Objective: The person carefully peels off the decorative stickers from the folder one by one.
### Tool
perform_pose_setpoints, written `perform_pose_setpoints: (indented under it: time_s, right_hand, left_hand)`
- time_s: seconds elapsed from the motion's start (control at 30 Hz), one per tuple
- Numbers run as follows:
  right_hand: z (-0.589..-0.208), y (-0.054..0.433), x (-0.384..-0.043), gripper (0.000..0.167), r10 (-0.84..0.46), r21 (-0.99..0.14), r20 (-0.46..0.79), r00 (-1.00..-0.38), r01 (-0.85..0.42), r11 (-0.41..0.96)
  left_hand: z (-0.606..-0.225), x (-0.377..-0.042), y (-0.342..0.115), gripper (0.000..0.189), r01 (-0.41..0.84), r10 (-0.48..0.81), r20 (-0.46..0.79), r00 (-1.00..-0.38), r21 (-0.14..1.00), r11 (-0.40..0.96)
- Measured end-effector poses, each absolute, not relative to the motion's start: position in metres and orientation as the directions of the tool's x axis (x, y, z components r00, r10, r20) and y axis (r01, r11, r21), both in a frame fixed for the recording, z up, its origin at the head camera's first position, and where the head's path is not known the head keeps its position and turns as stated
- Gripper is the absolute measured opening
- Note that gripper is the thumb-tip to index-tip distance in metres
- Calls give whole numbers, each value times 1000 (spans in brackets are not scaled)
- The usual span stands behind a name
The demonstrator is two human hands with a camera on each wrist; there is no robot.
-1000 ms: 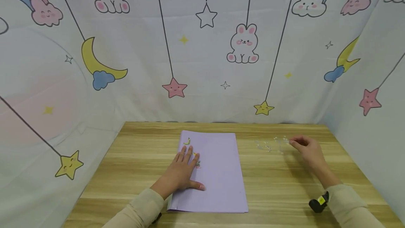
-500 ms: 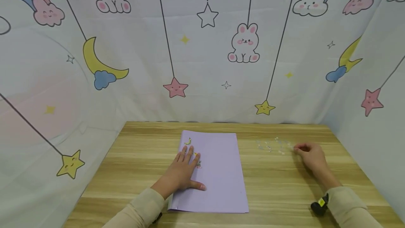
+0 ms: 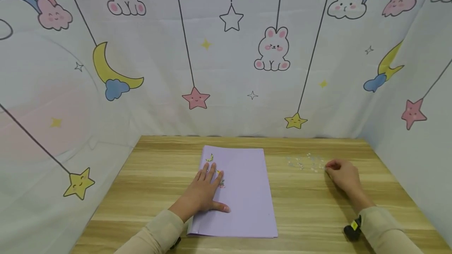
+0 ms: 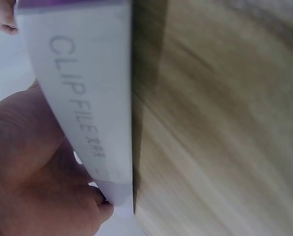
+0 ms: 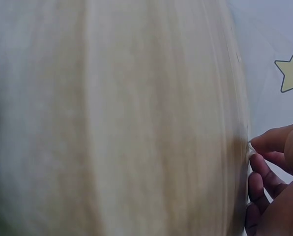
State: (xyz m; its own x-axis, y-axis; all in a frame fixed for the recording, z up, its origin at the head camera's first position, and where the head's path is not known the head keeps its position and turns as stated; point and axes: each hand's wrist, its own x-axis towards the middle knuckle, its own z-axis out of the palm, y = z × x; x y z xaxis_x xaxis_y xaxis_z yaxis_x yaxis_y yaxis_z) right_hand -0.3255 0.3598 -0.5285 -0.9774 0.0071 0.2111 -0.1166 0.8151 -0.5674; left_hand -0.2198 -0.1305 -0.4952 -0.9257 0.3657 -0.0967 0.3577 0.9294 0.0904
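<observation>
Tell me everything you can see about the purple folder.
The folder lies flat and closed on the wooden table, smooth and plastic-looking. Its pale spine, along the left side, reads CLIP FILE. A yellow crescent decorates the upper left; more small decorations are partly hidden by the left hand, which rests on the folder, fingers spread.

On the purple clip file (image 3: pixel 247 195), the spread left hand (image 3: pixel 202 193) covers part of the cover, and its index finger partly hides a yellow sticker (image 3: pixel 218 172); the flowered sticker (image 3: pixel 221 184) below that is too small for detail. Right of the file, the pale pieces (image 3: pixel 300 166) are too tiny to make out, as is the whitish bit (image 5: pixel 251 148) pinched by the right hand (image 3: pixel 344 176). The lettering on the file's spine (image 4: pixel 87 93) blurs after "CLIP FILE".
</observation>
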Motion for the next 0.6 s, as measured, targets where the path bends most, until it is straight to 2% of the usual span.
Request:
perform_pose_setpoints:
  time_s: [0.43, 0.6]
  right_hand:
    - [-526, 363, -326, 18, 17, -581, 153, -988, -76, 810]
    - [-524, 363, -325, 14, 9, -584, 156, -988, -85, 807]
  left_hand:
    - [-494, -219, -130, 124, 349, 356, -104, -929, 81, 934]
    - [-497, -220, -131, 125, 347, 353, -105, -930, 73, 935]
